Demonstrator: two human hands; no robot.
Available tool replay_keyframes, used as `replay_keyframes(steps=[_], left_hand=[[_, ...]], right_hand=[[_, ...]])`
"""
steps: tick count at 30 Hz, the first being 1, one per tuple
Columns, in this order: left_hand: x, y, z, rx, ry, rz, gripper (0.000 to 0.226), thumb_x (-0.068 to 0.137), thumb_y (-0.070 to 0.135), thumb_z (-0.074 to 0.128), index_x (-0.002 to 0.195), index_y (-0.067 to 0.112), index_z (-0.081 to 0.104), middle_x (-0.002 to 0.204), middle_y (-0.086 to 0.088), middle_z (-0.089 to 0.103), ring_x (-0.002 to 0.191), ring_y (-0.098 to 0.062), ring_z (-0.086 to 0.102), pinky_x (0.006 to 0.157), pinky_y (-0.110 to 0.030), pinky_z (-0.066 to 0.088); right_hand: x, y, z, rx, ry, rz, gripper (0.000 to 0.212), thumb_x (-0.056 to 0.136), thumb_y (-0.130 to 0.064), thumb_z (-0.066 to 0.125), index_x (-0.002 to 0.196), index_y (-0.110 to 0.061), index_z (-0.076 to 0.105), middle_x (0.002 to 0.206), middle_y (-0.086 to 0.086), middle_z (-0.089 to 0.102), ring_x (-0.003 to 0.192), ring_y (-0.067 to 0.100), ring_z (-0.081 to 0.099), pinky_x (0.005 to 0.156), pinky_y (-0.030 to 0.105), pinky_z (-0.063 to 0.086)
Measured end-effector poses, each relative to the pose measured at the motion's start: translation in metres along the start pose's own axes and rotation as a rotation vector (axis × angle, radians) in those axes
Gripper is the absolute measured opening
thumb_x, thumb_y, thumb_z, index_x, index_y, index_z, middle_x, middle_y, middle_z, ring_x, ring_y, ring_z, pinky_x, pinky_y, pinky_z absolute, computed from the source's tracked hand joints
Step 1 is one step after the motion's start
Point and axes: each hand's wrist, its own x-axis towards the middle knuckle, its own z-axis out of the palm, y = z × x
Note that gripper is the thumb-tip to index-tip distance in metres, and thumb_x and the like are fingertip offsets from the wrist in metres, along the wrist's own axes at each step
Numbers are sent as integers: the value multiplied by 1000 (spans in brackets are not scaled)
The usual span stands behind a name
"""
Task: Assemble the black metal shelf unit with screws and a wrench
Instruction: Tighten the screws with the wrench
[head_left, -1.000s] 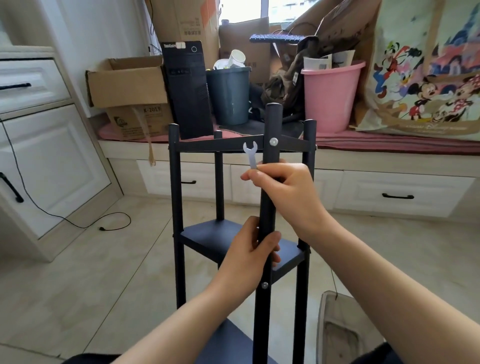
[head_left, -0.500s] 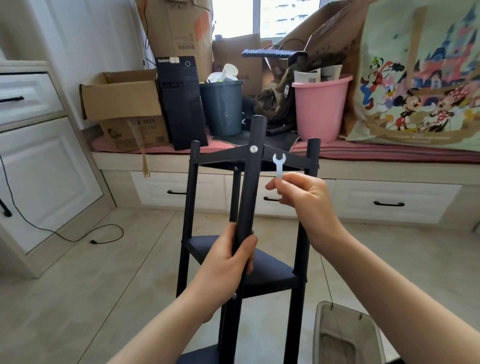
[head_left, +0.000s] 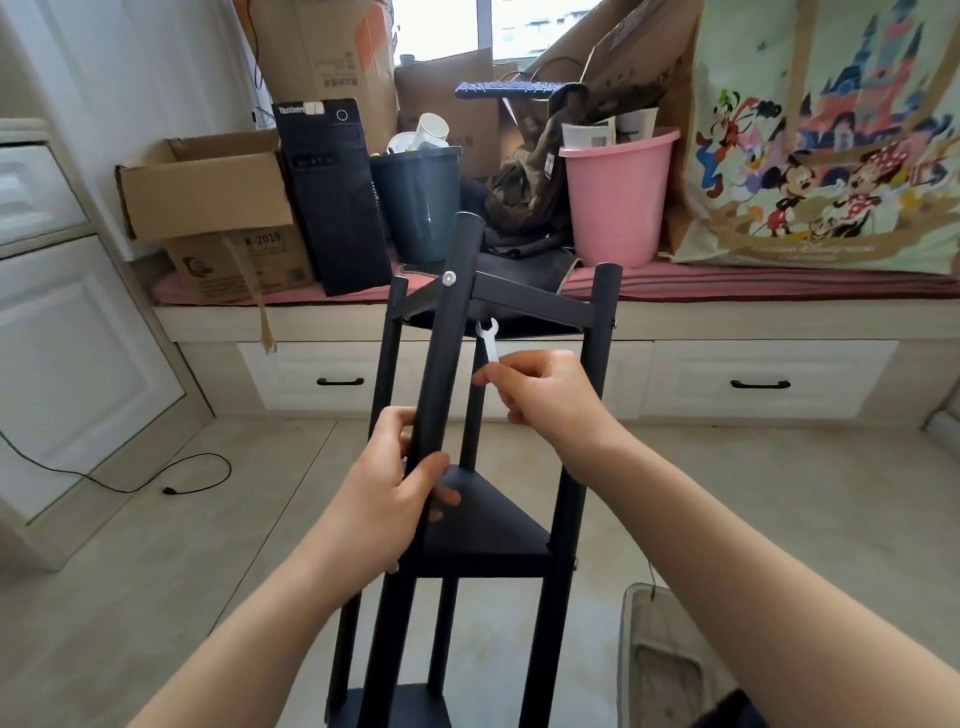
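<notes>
Beige tiled floor; left hand grips shelf post, right hand pinches wrench.

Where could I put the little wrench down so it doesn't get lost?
The floor left of the shelf unit, between it and the white cabinet, is bare apart from a black cable. The middle shelf beside the left hand also has room. The window bench is crowded with boxes and buckets.

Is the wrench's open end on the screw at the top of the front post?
Apart. The head view shows the wrench, pinched by the right hand, to the right of the front post and below the screw, with bare post between them.
</notes>
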Motion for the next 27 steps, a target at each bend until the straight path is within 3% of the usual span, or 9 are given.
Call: replay_keyframes(steps=[5,8,11,12,15,19,23,27], left_hand=[[2,1,-1,50,22,-20,29,103,14,53,129,17,42,100,-8,67,81,-12,74,76,-37,63],[3,2,-9,104,23,-38,28,100,17,59,125,19,47,92,-2,71,86,-14,73,87,-46,60],[2,3,-15,187,7,-40,30,99,19,61,125,20,47,102,-3,71,82,-14,75,85,-46,61],[2,4,-16,203,2,-42,31,99,19,61,126,20,46,107,-3,69,80,-14,75,83,-45,61],[1,6,-17,234,-15,-41,31,99,20,61,125,21,45,113,-1,66,76,-13,76,80,-43,62],[0,6,-18,258,-19,-35,29,100,20,60,123,22,44,112,1,65,75,-13,75,79,-43,62],[0,3,-18,295,10,-10,26,101,20,58,121,23,42,106,10,61,73,-9,74,76,-36,62],[0,3,-22,298,-6,-20,27,100,21,58,121,24,41,106,10,60,74,-7,74,77,-35,62]], right_hand=[[11,-2,10,20,50,-9,21,97,-17,54,96,-15,75,70,-8,56,72,6,54,75,26,46],[14,-3,14,-22,89,-48,23,98,-17,53,98,-16,75,70,-9,59,66,4,55,66,22,48],[14,-6,19,-61,95,-86,21,98,-18,53,95,-17,74,81,14,69,69,27,57,68,40,54],[15,-7,20,-71,90,-102,20,98,-18,53,94,-19,73,88,19,69,73,33,58,71,41,55],[16,-7,23,-96,79,-154,20,99,-19,54,95,-17,74,75,18,63,62,20,51,57,20,46],[18,-4,27,-92,105,-201,20,100,-18,54,101,-12,73,59,-5,54,48,4,42,48,12,37],[16,-5,30,-163,166,-309,20,99,-15,56,105,-8,74,67,-9,61,59,9,57,58,19,48],[15,-4,34,-233,210,-374,19,97,-18,60,97,-8,76,77,2,71,74,14,66,72,22,53]])
